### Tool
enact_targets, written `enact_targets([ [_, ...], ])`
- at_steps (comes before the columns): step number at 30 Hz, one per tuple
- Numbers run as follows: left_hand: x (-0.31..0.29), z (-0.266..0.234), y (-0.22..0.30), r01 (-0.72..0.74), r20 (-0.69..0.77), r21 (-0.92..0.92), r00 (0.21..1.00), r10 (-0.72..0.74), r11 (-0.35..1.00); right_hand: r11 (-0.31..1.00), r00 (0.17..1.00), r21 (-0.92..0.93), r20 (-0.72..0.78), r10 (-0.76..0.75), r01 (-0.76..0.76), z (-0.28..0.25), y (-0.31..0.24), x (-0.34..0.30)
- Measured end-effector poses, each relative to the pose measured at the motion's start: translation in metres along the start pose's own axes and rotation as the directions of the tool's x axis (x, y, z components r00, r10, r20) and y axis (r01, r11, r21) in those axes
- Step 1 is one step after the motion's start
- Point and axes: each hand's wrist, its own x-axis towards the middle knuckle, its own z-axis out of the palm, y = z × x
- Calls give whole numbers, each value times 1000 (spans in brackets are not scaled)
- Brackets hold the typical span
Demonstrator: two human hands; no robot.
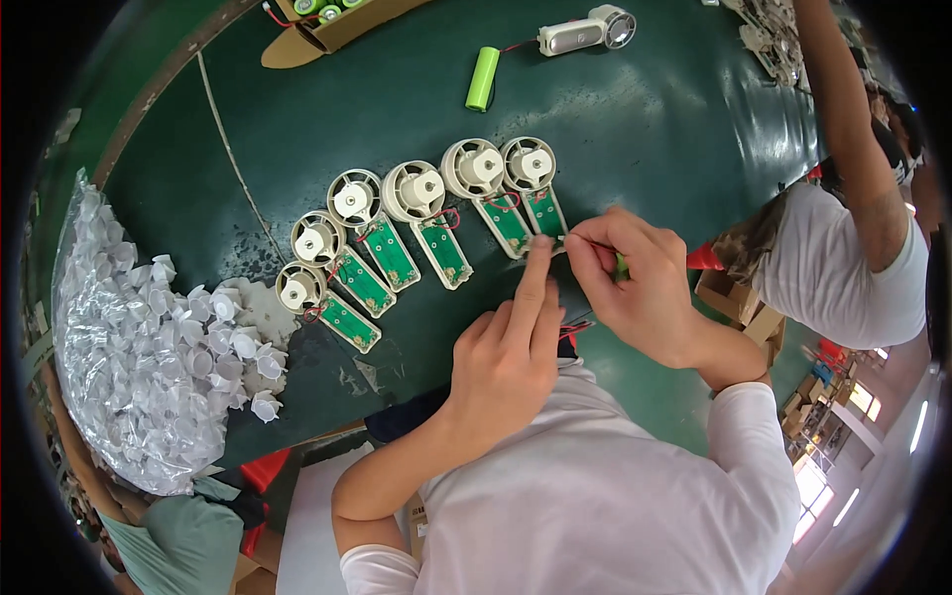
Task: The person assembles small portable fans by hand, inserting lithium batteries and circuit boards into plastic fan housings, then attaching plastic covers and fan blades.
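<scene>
Six small fan halves lie in a curved row on the dark green table point(327, 109). Each has a round white motor and a green board. The left hand point(508, 352) points a finger down at the bottom end of the last fan half point(535, 188) on the right. The right hand point(640, 283) pinches a thin red wire point(578, 239) just beside that finger. A green battery point(483, 78) lies farther up. A big clear bag of white fan blades point(149, 337) sits on the left.

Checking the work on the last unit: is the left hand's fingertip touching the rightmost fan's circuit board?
Touching. The head view shows the left hand fingertip pressed on the rightmost fan's circuit board lower end.
</scene>
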Motion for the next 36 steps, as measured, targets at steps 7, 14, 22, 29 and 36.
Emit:
enact_targets([
  [7, 12, -36, -17, -109, -158, -76, 983, 96, 991, 996, 994, -35, -76, 85, -88, 9, -6, -12],
  [14, 97, -97, -25, 93, -307, 108, 950, -56, 990, 999, 985, 1, -163, 51, -51, 25, -18, -10],
  [22, 105, -85, -25, 73, -194, 186, 980, -36, 980, 991, 968, -122, -250, 30, -62, 32, -7, -17],
  [29, 113, -76, -31, 42, -123, 228, 992, -14, 973, 983, 963, -171, -268, 21, -69, 31, -7, -19],
  [36, 89, -98, -35, 27, -94, 243, 996, -5, 970, 974, 952, -153, -283, 119, -167, 32, -12, -19],
])
